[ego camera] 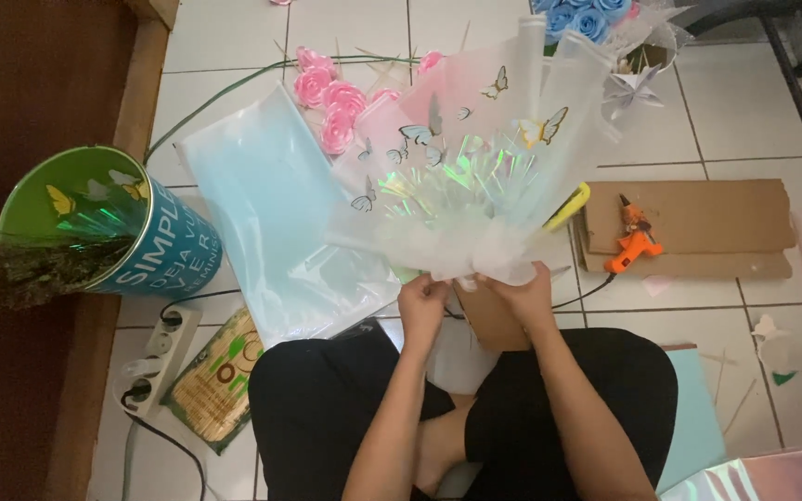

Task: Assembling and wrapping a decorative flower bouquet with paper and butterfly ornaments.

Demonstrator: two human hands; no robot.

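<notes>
I sit cross-legged on a tiled floor. Both hands grip the gathered base of a bouquet wrap (461, 176), a fan of translucent pink and white sheets with iridescent film and paper butterflies. My left hand (421, 306) pinches the bunched white tulle at the lower left. Opposite it, my right hand (523, 295) clasps the same bunch from the right. The wrap tilts away from me, opening upward. What sits inside the wrap is hidden.
Light blue wrapping sheets (271, 204) lie left of the wrap, pink paper roses (331, 97) behind them. A teal and green tin bucket (113, 223) lies tipped at left. An orange glue gun (631, 246) rests on cardboard (698, 227). Blue roses (579, 17), a power strip (161, 353) and a skewer packet (220, 380) are nearby.
</notes>
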